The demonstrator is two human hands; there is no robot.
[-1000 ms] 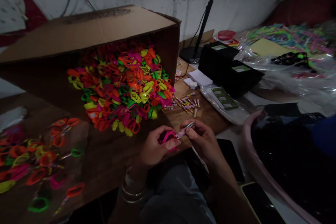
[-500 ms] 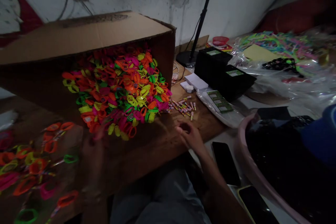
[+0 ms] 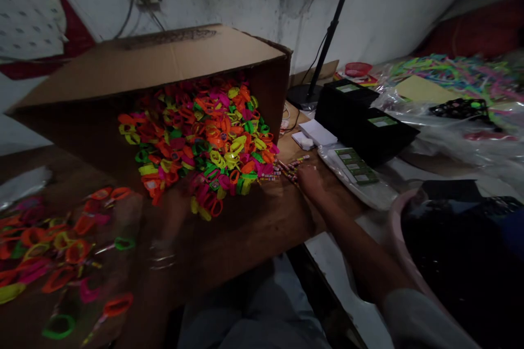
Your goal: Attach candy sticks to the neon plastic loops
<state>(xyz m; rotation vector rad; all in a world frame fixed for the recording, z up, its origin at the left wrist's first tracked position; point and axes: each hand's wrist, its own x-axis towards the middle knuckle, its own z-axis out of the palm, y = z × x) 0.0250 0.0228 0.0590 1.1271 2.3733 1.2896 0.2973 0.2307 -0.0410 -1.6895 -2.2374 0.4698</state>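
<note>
A large heap of bright plastic watch-like bands (image 3: 213, 136), orange, pink, yellow and green, spills from a cardboard box (image 3: 164, 65) lying on its side. My left hand (image 3: 176, 207) is dark and smeared by motion at the heap's front left edge; its fingers do not show clearly. To the right, my right hand (image 3: 311, 180) reaches down onto a small scatter of short printed sticks (image 3: 292, 166), its fingertips hidden among them. At the left lie more bands (image 3: 77, 251), several with a printed stick attached.
Black boxes (image 3: 364, 120), white paper pads (image 3: 319, 132) and a plastic bag with green cards (image 3: 356, 166) stand beyond my right hand. A black lamp-like pole (image 3: 333, 27) rises behind. At the right is a pink-rimmed tub (image 3: 397, 223) with dark contents.
My right hand has moved forward from the table's front onto the printed sticks. My left hand is still near the heap's front left. The view has shifted, so things appear farther right.
</note>
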